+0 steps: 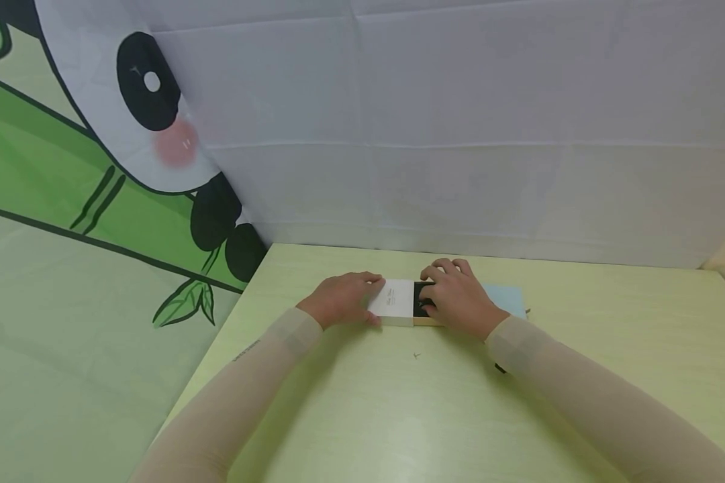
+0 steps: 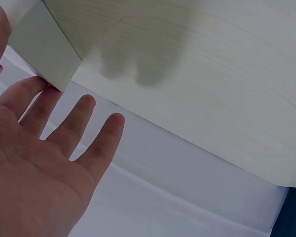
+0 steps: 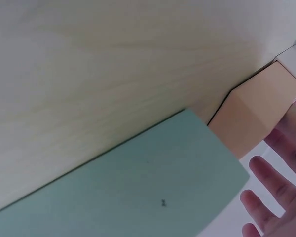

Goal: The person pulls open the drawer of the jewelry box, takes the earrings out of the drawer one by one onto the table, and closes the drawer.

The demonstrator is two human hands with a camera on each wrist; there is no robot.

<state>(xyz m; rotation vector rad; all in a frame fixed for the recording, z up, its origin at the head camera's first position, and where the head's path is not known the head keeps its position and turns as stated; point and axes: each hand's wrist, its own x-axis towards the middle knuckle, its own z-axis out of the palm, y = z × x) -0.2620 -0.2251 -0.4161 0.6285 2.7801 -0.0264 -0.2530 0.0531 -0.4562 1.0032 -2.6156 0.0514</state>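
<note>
A white box sleeve [image 1: 395, 299] with fine script lies near the far side of the table. My left hand [image 1: 347, 296] grips its left end, with the thumb on the near side and fingers on the far side. The left wrist view shows two other fingers of that hand spread free. A tan drawer [image 3: 259, 106] juts from the sleeve's right end, its inside black [image 1: 421, 299]. Over this inside, my right hand [image 1: 461, 302] reaches with bent thumb and fingers. Whether it pinches anything there I cannot tell. Several of its fingers stand apart beyond the drawer.
A light blue flat box [image 3: 182, 173] lies right of the drawer, partly behind the right hand. A small dark mark [image 1: 417, 354] shows on the pale wooden table [image 1: 362, 416]. White cloth [image 1: 459, 134] hangs behind, and a panda-and-bamboo print [image 1: 115, 188] is at left.
</note>
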